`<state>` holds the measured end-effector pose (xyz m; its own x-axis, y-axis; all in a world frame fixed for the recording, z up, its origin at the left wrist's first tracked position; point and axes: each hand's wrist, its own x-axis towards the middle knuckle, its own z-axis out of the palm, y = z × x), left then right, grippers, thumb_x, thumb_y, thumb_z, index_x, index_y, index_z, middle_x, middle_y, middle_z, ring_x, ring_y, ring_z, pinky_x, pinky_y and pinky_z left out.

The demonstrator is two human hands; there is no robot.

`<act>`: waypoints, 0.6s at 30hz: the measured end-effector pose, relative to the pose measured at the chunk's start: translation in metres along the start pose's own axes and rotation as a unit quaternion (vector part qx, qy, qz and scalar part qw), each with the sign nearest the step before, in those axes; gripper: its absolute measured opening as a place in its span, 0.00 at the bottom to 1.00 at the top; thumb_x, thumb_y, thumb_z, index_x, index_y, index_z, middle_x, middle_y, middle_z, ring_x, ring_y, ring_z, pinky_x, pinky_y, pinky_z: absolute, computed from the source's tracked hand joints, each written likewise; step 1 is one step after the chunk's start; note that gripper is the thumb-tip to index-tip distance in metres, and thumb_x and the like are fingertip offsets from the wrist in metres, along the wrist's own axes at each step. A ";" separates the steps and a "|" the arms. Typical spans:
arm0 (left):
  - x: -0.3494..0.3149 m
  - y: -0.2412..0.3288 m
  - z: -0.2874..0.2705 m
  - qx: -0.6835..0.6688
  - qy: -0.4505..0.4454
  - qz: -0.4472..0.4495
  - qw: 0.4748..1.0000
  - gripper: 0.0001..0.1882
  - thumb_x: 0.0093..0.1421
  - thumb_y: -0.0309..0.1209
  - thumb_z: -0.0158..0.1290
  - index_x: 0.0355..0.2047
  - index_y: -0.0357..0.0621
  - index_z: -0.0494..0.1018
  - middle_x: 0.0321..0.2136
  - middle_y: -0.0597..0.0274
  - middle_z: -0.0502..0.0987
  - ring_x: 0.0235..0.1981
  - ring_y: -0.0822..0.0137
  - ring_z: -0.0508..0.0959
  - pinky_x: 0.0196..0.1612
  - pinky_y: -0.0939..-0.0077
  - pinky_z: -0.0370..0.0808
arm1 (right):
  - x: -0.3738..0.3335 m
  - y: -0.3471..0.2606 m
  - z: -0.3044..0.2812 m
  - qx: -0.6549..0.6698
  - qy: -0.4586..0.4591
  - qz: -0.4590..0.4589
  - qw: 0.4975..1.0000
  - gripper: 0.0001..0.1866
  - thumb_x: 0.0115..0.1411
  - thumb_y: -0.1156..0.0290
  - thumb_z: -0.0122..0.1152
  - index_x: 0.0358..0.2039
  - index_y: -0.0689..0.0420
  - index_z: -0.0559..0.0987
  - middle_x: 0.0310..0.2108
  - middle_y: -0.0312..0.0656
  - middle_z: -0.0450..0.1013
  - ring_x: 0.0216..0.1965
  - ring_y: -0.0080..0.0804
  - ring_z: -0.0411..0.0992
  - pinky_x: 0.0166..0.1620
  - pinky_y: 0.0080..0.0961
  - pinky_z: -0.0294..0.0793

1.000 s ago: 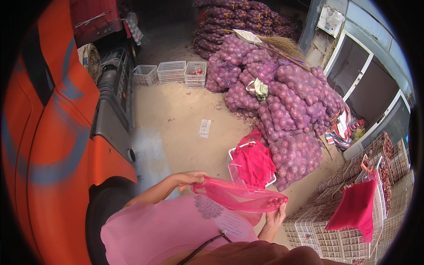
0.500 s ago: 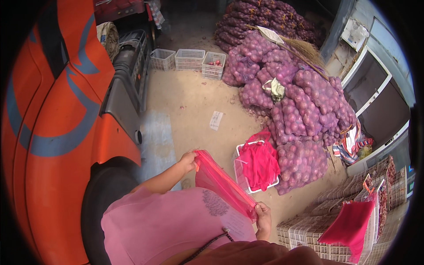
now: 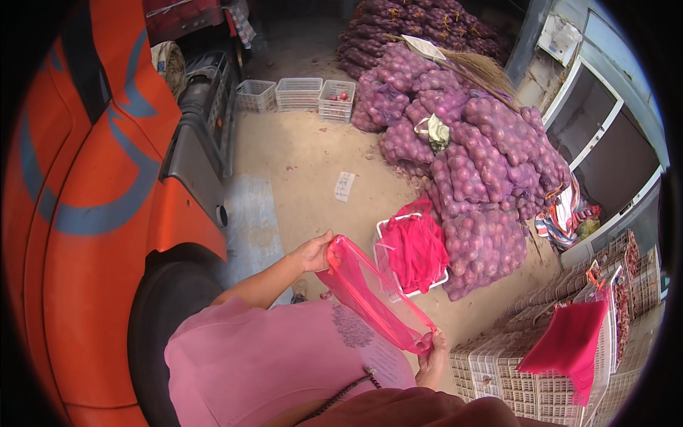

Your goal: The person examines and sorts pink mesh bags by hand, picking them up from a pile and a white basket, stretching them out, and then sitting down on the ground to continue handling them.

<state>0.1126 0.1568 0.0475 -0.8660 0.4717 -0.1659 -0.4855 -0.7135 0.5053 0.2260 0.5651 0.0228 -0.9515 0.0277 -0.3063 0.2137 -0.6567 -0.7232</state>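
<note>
Between my two hands a pink mesh bag [image 3: 366, 285] is stretched out in front of my body, its mouth spread into a long loop. My left hand [image 3: 314, 252] grips one end of the rim, and my right hand [image 3: 432, 350] grips the other end, lower and to the right. The bag hangs with nothing visible inside it. Just beyond it stands a white plastic crate [image 3: 379, 231] heaped with more pink mesh bags [image 3: 416, 252], close to the full onion sacks.
Purple net sacks of onions [image 3: 484, 249] pile up at the right and back. White crates [image 3: 299, 94] line the far floor, one holding some onions. An orange truck [image 3: 107, 192] fills the left. Stacked crates [image 3: 491, 366] with a pink cloth [image 3: 569, 345] stand at lower right.
The mesh bag's mouth has been pulled wider, from a nearly flat strip into an open loop. Both hands have moved slightly right, and the left is a little higher.
</note>
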 end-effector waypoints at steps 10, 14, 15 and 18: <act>0.021 -0.016 -0.010 0.228 0.289 0.114 0.923 0.09 0.62 0.26 0.42 0.40 0.39 0.70 0.37 0.57 0.73 0.38 0.63 0.75 0.44 0.67 0.73 | -0.030 0.001 0.019 -0.237 -0.035 -0.019 0.971 0.15 0.53 0.82 0.58 0.43 0.60 0.71 0.23 0.32 0.67 0.24 0.18 0.65 0.32 0.19 0.70; 0.032 -0.017 -0.006 -0.020 0.195 0.087 0.977 0.12 0.63 0.23 0.38 0.45 0.38 0.68 0.41 0.55 0.73 0.43 0.61 0.75 0.49 0.60 0.73 | -0.021 0.019 -0.007 -0.442 -0.028 -0.018 0.896 0.10 0.54 0.84 0.54 0.36 0.59 0.72 0.27 0.33 0.69 0.25 0.17 0.64 0.30 0.15 0.65; 0.033 -0.019 0.005 -0.025 0.184 0.068 0.980 0.13 0.64 0.24 0.38 0.47 0.37 0.67 0.42 0.55 0.73 0.44 0.62 0.75 0.50 0.63 0.73 | -0.017 0.025 -0.017 -0.477 -0.006 -0.073 0.876 0.09 0.54 0.83 0.54 0.36 0.59 0.72 0.27 0.33 0.69 0.25 0.17 0.64 0.30 0.15 0.65; 0.027 -0.016 0.029 0.107 0.083 0.006 0.991 0.13 0.64 0.25 0.39 0.46 0.36 0.67 0.42 0.55 0.74 0.43 0.64 0.75 0.49 0.67 0.73 | -0.008 0.034 -0.037 -0.391 0.055 -0.158 0.905 0.08 0.55 0.83 0.53 0.35 0.59 0.71 0.27 0.36 0.69 0.24 0.19 0.64 0.29 0.14 0.65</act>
<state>0.1008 0.1960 0.0597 -0.8876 0.3605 -0.2868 -0.4545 -0.5830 0.6735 0.2491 0.5706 -0.0219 -0.9740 0.2235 -0.0372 0.0677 0.1306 -0.9891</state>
